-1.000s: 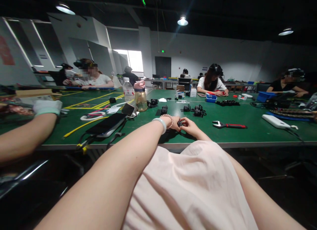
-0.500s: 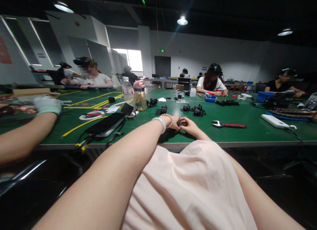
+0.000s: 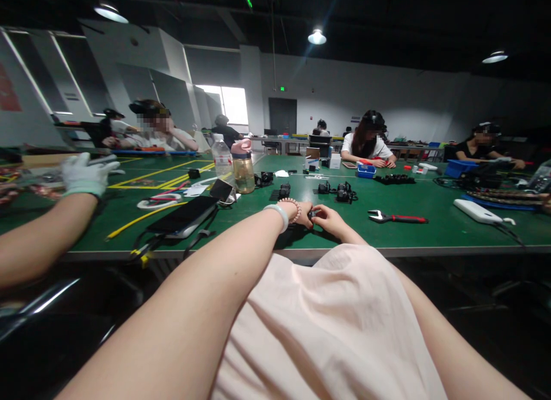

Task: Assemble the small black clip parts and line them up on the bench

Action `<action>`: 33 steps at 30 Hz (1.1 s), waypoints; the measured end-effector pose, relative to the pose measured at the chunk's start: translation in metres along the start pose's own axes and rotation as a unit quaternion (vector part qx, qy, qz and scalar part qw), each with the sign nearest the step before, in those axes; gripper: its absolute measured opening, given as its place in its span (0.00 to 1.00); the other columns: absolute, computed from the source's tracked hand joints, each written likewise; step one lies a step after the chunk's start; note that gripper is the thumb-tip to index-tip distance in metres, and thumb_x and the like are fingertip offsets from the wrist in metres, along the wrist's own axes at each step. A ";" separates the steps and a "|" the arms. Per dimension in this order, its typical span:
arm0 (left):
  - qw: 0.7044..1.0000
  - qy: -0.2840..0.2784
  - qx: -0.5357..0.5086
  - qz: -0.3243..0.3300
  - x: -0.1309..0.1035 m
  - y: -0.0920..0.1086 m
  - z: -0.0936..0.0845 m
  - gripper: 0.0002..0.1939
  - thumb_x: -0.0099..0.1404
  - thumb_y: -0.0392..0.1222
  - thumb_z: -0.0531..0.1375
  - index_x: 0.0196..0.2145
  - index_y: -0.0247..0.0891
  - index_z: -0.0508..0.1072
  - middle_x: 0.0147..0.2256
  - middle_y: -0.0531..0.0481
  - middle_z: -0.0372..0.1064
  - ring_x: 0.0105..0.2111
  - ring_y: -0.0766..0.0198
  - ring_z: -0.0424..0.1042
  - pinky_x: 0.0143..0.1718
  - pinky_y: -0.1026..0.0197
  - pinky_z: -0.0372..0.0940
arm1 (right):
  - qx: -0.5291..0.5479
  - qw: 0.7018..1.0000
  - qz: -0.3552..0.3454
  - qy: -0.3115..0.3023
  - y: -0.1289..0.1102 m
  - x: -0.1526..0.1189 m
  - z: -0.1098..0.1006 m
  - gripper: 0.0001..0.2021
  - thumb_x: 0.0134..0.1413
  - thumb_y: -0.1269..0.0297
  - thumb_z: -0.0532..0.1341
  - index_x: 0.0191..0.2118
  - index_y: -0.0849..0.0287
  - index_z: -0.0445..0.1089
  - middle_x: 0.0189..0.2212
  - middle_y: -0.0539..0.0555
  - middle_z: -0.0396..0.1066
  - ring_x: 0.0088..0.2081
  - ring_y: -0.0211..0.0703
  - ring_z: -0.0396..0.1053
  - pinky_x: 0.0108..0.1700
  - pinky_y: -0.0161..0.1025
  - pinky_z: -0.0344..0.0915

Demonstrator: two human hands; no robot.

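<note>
Near the front edge of the green table (image 3: 241, 230), my left hand (image 3: 304, 212) and my right hand (image 3: 329, 221) meet around a small black part (image 3: 311, 214). Fingers of both hands are closed on it, and they cover most of it, so its exact kind cannot be made out. A pale bangle and a bead bracelet ring my left wrist. Just beyond my hands lie black finned parts: one (image 3: 283, 191) straight ahead of my left hand, and two more, (image 3: 323, 187) and a bigger black part (image 3: 344, 191), farther right.
An adjustable wrench (image 3: 398, 217) with red-black handle lies right. A white power bank (image 3: 477, 210) is farther right. To the left are a phone-like black device (image 3: 183, 216), a tumbler (image 3: 243, 173) and a water bottle (image 3: 221, 157). A co-worker's gloved hand (image 3: 84, 173) is at far left.
The co-worker's gloved hand at the left has lifted and its fingers have spread. My own hands stay in place around the small black part, with barely any shift.
</note>
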State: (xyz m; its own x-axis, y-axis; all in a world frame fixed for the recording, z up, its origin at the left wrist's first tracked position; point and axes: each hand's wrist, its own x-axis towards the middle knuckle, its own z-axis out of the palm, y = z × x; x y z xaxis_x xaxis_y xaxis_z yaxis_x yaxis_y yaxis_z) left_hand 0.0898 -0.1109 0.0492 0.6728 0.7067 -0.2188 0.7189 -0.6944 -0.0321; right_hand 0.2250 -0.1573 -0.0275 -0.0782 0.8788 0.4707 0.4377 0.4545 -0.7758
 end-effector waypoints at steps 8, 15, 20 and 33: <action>1.000 0.001 0.001 0.005 0.000 0.002 0.000 0.36 0.39 0.55 0.59 0.45 0.38 0.57 0.42 0.46 0.64 0.38 0.59 0.65 0.36 0.62 0.61 | 0.002 1.000 0.013 0.001 -0.001 0.000 0.000 0.15 0.40 0.63 0.56 0.38 0.61 0.63 0.26 0.49 0.67 0.28 0.35 0.62 0.33 0.35 0.59; 1.000 -0.003 -0.003 -0.008 -0.003 0.004 -0.002 0.37 0.40 0.55 0.59 0.47 0.41 0.56 0.43 0.47 0.64 0.40 0.59 0.65 0.38 0.63 0.60 | -0.002 1.000 0.027 0.004 0.001 0.002 0.000 0.14 0.42 0.61 0.55 0.36 0.61 0.65 0.28 0.50 0.67 0.29 0.35 0.62 0.34 0.35 0.59; 1.000 -0.002 -0.001 -0.012 -0.005 0.006 -0.003 0.37 0.40 0.54 0.59 0.48 0.42 0.56 0.43 0.48 0.64 0.41 0.59 0.65 0.39 0.62 0.60 | -0.008 0.999 0.037 0.003 -0.004 0.001 0.000 0.13 0.42 0.61 0.55 0.36 0.61 0.66 0.29 0.51 0.68 0.28 0.35 0.62 0.32 0.34 0.59; 1.000 0.003 -0.009 -0.010 -0.004 0.004 -0.002 0.35 0.39 0.55 0.59 0.46 0.42 0.57 0.43 0.49 0.64 0.40 0.60 0.65 0.38 0.63 0.60 | 0.003 0.999 0.052 0.005 -0.006 0.000 0.000 0.13 0.44 0.60 0.54 0.35 0.63 0.67 0.27 0.52 0.68 0.26 0.34 0.62 0.30 0.33 0.58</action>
State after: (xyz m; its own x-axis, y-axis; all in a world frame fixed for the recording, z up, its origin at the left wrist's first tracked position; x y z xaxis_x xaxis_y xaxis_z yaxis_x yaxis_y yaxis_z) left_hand 0.0906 -0.1167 0.0524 0.6593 0.7211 -0.2130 0.7350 -0.6778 -0.0198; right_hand 0.2227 -0.1600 -0.0226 -0.0244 0.9199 0.3913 0.4378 0.3617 -0.8231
